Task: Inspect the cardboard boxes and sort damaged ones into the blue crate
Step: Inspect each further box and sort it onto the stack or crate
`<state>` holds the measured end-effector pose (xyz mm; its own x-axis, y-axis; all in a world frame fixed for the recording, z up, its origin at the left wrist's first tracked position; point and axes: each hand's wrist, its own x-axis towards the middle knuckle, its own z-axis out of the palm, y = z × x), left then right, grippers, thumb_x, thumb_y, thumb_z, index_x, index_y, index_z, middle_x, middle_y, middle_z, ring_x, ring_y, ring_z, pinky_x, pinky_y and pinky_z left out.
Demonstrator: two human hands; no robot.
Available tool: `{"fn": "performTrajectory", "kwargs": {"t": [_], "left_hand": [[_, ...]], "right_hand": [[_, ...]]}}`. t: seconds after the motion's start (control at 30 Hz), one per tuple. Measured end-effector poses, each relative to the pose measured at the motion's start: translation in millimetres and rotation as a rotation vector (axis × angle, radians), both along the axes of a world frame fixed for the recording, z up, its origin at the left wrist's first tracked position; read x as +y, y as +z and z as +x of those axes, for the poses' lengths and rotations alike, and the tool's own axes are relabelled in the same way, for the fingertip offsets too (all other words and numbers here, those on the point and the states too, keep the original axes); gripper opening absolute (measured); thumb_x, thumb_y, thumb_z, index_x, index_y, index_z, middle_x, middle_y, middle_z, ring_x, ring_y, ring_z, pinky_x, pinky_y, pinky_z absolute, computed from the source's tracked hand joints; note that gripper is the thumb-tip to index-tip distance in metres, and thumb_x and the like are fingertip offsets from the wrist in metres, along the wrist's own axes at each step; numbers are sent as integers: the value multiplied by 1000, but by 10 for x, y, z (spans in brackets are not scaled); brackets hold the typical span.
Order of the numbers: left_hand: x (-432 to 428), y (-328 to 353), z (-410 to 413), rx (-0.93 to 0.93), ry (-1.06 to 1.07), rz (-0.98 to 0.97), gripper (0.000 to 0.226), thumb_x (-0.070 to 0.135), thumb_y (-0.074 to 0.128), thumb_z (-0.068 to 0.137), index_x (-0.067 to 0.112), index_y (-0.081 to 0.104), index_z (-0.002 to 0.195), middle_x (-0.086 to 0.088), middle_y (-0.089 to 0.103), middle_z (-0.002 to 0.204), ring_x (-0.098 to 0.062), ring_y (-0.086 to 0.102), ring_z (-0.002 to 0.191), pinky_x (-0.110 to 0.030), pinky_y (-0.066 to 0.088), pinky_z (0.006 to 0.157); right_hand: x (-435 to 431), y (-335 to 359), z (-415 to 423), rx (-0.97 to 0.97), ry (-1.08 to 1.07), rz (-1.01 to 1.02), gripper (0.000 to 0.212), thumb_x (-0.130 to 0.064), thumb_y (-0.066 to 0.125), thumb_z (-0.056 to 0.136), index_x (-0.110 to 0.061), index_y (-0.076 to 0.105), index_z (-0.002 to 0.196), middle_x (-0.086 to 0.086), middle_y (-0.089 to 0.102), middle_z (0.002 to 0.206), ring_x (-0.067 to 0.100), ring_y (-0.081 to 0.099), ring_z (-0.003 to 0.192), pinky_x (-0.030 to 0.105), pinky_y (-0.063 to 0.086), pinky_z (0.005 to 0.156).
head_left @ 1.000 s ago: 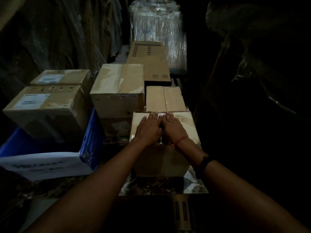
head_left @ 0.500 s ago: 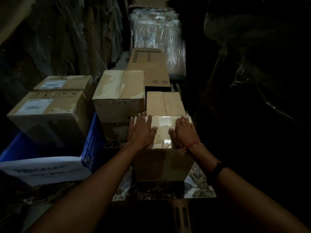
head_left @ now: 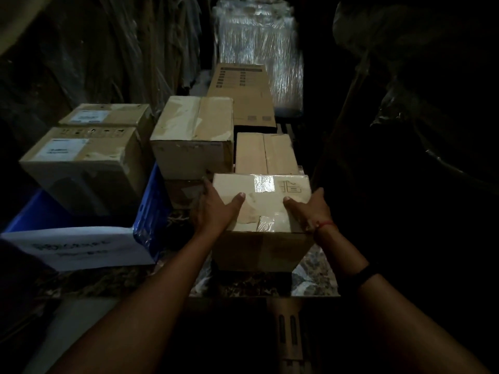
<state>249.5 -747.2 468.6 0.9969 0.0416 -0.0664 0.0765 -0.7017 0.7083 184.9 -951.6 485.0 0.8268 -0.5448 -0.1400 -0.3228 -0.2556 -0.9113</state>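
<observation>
Right, nearest me on the outer side of my left hand (head_left: 213, 209) is the blue crate (head_left: 151, 211), with a white paper sheet (head_left: 78, 248) across its near wall; the writing on it is too dim to read. A labelled box (head_left: 81, 163) stands in the crate, and a second labelled box (head_left: 108, 116) stands right behind that one.

Between my two hands is the cardboard box (head_left: 262, 201), over a speckled stone slab (head_left: 316, 282). The left hand grasps its left edge, thumb laid on the top and fingers down the side. The right hand (head_left: 310, 209) grasps the right edge the same way, thumb on top. The box is upright, with its taped top face up and a plain side towards me. Its long axis seems to run across, hand to hand, though the wide lens makes that hard to judge. The tape strip runs away from me, midway between the thumbs.

Just past the fingertips of the left hand sits a taped box (head_left: 191, 136), stacked on a lower box (head_left: 183, 193). Straight beyond the held box, touching or nearly so, is a small box (head_left: 266, 152). Farther on lie a long printed box (head_left: 240, 93), lengthwise away from me, and a shrink-wrapped stack (head_left: 259, 49).
</observation>
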Motion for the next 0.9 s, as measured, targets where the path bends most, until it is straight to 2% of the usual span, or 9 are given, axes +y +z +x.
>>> {"fn": "performTrajectory", "kwargs": {"t": [0.07, 0.17, 0.3, 0.4, 0.5, 0.6, 0.73, 0.83, 0.9], "left_hand": [[64, 10, -48, 108, 41, -221, 97, 72, 74, 56, 15, 52, 132, -10, 63, 123, -31, 60, 114, -46, 51, 94], [158, -2, -133, 118, 43, -358, 93, 74, 74, 37, 17, 67, 111, -4, 71, 106, -24, 68, 96, -44, 58, 85], [214, -17, -304, 50, 23, -381, 63, 47, 87, 64, 11, 67, 111, -2, 69, 103, -19, 65, 92, -29, 54, 76], [257, -88, -435, 51, 37, -439, 68, 39, 90, 61, 11, 60, 115, 0, 65, 106, -18, 63, 94, -29, 51, 76], [357, -263, -614, 92, 24, -455, 82, 39, 94, 48, 15, 53, 115, -3, 65, 112, -22, 63, 99, -43, 57, 83], [451, -461, -869, 95, 12, -381, 83, 35, 95, 48, 17, 47, 113, -3, 61, 108, -23, 60, 97, -44, 55, 82], [593, -842, -1163, 133, -35, -305, 77, 18, 92, 54, 18, 46, 115, -3, 60, 109, -22, 57, 99, -37, 51, 78], [661, -1131, -1326, 207, -52, -324, 75, 2, 84, 61, 15, 46, 125, -8, 63, 113, -22, 60, 102, -32, 50, 80], [675, -1287, -1421, 229, -73, -345, 80, 3, 82, 58, 15, 48, 129, -10, 65, 116, -24, 63, 107, -30, 51, 87]], "right_hand": [[-73, -24, -48, 34, 27, 181, 35, -16, 78, 78, -8, 59, 106, 13, 65, 117, 26, 64, 102, 38, 57, 80], [-101, -73, -124, 25, 68, 183, 42, -14, 78, 76, -3, 64, 115, 10, 68, 109, 23, 66, 97, 25, 53, 66], [-45, -158, -298, -91, 70, 93, 40, -12, 80, 73, -3, 67, 110, 9, 71, 100, 21, 69, 91, 30, 56, 72], [29, -156, -490, -152, 64, 33, 39, -5, 82, 68, -4, 65, 104, 3, 69, 93, 10, 67, 80, 24, 56, 71], [101, -291, -742, -123, 27, 68, 38, 3, 83, 65, -15, 57, 85, -7, 61, 81, 6, 61, 74, 28, 53, 72], [158, -614, -1001, -87, -20, 32, 64, -4, 91, 55, -14, 46, 99, -2, 59, 92, 16, 61, 86, 37, 54, 79], [282, -1039, -1350, -65, -30, -52, 66, 13, 84, 52, -9, 45, 101, -6, 57, 84, 20, 58, 79, 12, 48, 65], [383, -1350, -1556, -45, -51, 7, 72, 10, 82, 55, -13, 49, 114, 4, 65, 96, 26, 64, 93, 31, 53, 79], [418, -1494, -1657, 8, -82, 55, 69, 9, 84, 57, -11, 54, 115, 7, 66, 100, 24, 64, 96, 35, 50, 82]]}}
